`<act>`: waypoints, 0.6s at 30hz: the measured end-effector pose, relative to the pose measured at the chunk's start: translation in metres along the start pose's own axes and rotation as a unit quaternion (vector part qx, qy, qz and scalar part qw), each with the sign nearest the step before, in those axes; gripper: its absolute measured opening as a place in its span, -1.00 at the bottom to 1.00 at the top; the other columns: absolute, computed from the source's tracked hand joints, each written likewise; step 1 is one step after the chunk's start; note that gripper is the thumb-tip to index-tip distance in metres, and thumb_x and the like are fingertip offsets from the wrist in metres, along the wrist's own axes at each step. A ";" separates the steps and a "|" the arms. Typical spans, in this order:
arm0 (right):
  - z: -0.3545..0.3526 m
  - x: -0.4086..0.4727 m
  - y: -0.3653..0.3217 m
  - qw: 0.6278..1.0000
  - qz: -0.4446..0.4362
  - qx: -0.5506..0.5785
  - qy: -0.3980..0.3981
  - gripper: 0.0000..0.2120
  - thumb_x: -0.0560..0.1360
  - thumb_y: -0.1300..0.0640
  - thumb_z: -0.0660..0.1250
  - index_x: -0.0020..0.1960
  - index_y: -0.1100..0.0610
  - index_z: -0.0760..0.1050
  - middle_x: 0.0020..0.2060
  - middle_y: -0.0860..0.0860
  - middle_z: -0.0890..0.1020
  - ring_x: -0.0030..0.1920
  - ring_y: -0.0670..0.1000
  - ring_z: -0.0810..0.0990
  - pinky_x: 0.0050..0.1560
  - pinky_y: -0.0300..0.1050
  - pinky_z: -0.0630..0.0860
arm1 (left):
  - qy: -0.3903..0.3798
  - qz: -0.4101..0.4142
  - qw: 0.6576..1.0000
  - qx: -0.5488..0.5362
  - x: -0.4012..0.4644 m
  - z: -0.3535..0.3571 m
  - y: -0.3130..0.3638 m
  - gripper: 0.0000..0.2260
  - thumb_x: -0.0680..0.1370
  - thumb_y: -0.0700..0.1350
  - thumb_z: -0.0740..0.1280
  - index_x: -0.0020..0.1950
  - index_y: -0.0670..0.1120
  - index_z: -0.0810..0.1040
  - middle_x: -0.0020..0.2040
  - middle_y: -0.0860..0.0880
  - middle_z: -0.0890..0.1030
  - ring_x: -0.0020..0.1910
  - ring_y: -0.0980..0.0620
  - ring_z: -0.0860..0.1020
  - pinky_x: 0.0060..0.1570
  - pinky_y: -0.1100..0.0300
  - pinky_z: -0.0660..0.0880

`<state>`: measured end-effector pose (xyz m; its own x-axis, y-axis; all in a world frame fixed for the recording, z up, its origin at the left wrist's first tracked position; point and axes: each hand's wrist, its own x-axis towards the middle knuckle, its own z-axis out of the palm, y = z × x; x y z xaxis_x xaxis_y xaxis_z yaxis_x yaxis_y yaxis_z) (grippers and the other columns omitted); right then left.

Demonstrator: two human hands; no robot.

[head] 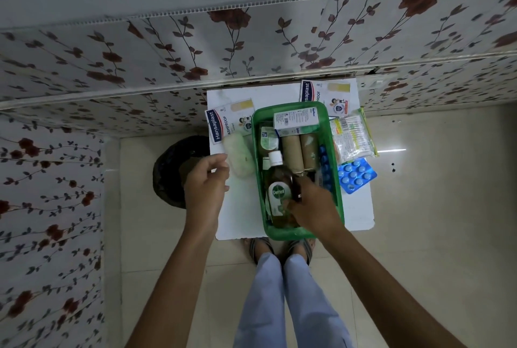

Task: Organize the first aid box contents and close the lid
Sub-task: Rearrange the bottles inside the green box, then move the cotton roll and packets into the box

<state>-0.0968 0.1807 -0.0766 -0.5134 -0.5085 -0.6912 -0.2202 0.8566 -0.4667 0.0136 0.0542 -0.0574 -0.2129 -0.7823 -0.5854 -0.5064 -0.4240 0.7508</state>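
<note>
A green first aid box [338, 168] stands open on a small white table [361, 208]. Inside lie a brown Dettol bottle [278, 182] with a white cap, two tan bandage rolls [300, 152], a white carton [296, 118] and a blue pill strip [325, 168] along the right wall. My right hand [313, 205] is inside the box with its fingers around the Dettol bottle's lower half. My left hand [207, 182] hovers left of the box, fingers loosely curled and empty, near a white cotton pad [239, 157]. No lid is in view.
Two Hansaplast packs [221, 126] [324, 94] lie on the table at the left and back. A bag of cotton buds [352, 135] and a blue blister pack [355, 174] lie to the right. A dark bin [170, 177] stands on the floor left of the table. Floral panels line the walls.
</note>
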 end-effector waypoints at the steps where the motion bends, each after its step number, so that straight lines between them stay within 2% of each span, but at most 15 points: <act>1: 0.007 0.003 0.001 1.000 0.003 -0.014 -0.007 -0.66 0.44 0.18 0.33 0.19 0.24 0.43 0.09 0.22 0.62 0.09 0.21 0.58 0.02 -0.06 0.49 | 0.001 -0.007 1.000 0.014 0.005 -0.001 -0.007 -0.81 0.52 -0.23 0.23 0.05 -0.01 0.53 0.04 -0.07 0.55 -0.02 -0.01 0.52 -0.16 0.18 0.49; 3: 0.016 0.007 0.001 0.999 0.013 -0.038 0.006 -0.69 0.41 0.13 0.37 0.11 0.24 0.47 0.03 0.21 0.65 0.05 0.21 0.60 -0.02 -0.02 0.52 | 0.004 -0.016 0.998 0.055 0.018 0.001 -0.018 -0.79 0.51 -0.22 0.24 0.11 -0.05 0.52 0.12 -0.10 0.55 0.05 -0.04 0.53 -0.03 0.06 0.53; 5: 0.014 0.007 -0.002 0.993 0.017 -0.108 0.043 -0.70 0.39 0.03 0.39 0.01 0.21 0.52 -0.04 0.18 0.66 -0.02 0.20 0.62 -0.11 -0.05 0.53 | 0.004 -0.010 0.993 0.116 0.033 0.007 -0.026 -0.73 0.49 -0.18 0.29 0.19 -0.10 0.50 0.18 -0.11 0.53 0.14 -0.08 0.52 0.15 -0.06 0.50; 7: 0.007 0.004 -0.005 0.979 0.005 -0.195 0.057 -0.71 0.42 -0.02 0.36 -0.03 0.20 0.54 -0.07 0.17 0.65 -0.04 0.20 0.63 -0.14 -0.07 0.52 | 0.001 0.000 0.985 0.171 0.049 0.015 -0.028 -0.62 0.46 -0.09 0.35 0.25 -0.14 0.44 0.20 -0.13 0.49 0.16 -0.10 0.49 0.17 -0.01 0.48; 9: -0.004 -0.001 -0.008 0.969 -0.039 -0.228 0.088 -0.74 0.47 0.00 0.29 -0.04 0.19 0.55 -0.10 0.18 0.66 -0.08 0.22 0.64 -0.19 -0.07 0.51 | 0.006 0.009 0.979 0.204 0.063 0.026 -0.027 -0.47 0.38 0.04 0.41 0.26 -0.16 0.40 0.17 -0.11 0.49 0.14 -0.10 0.49 0.11 0.04 0.48; 11: -0.020 -0.004 -0.009 0.968 -0.114 -0.165 0.153 -0.78 0.48 0.04 0.26 -0.13 0.18 0.55 -0.27 0.19 0.66 -0.25 0.22 0.63 -0.33 -0.10 0.44 | 0.018 0.002 0.974 0.225 0.074 0.035 -0.027 -0.39 0.31 0.06 0.47 0.23 -0.18 0.36 0.16 -0.17 0.52 0.13 -0.17 0.52 0.06 -0.04 0.51; 13: -0.044 0.002 -0.003 0.960 -0.133 -0.043 0.240 -0.86 0.47 0.12 0.28 -0.15 0.18 0.56 -0.34 0.14 0.66 -0.33 0.17 0.60 -0.34 -0.11 0.43 | 0.024 -0.018 0.970 0.240 0.080 0.042 -0.028 -0.39 0.29 -0.04 0.51 0.21 -0.22 0.33 0.18 -0.20 0.53 0.12 -0.23 0.52 0.05 -0.05 0.52; 14: -0.058 0.010 0.003 0.953 -0.122 0.003 0.278 -0.88 0.48 0.15 0.29 -0.10 0.17 0.57 -0.28 0.12 0.67 -0.27 0.13 0.60 -0.25 -0.10 0.45 | 0.025 -0.025 0.971 0.238 0.082 0.044 -0.030 -0.41 0.30 -0.09 0.52 0.21 -0.22 0.33 0.18 -0.20 0.54 0.12 -0.23 0.53 0.04 -0.03 0.52; 16: -0.083 0.040 0.023 0.945 -0.065 0.010 0.320 -0.76 0.48 0.14 0.30 0.11 0.20 0.52 -0.02 0.17 0.65 0.00 0.18 0.56 0.01 -0.06 0.41 | 0.023 -0.034 0.973 0.226 0.084 0.046 -0.032 -0.52 0.30 -0.17 0.50 0.16 -0.21 0.45 0.13 -0.18 0.60 0.07 -0.21 0.57 0.02 -0.01 0.54; 18: -0.097 0.073 0.041 0.964 0.028 -0.028 0.264 -0.52 0.46 0.05 0.33 0.29 0.27 0.37 0.19 0.25 0.53 0.21 0.25 0.44 0.20 0.01 0.33 | 0.019 -0.045 0.978 0.203 0.084 0.044 -0.032 -0.68 0.32 -0.23 0.45 0.05 -0.21 0.56 0.03 -0.21 0.64 -0.01 -0.20 0.60 -0.01 -0.02 0.55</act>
<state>-0.2235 0.1875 -0.0927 -0.8735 -0.3578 -0.3300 -0.2159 0.8925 -0.3961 -0.0246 0.0220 -0.1438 -0.1246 -0.7693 -0.6267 -0.8136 -0.2823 0.5083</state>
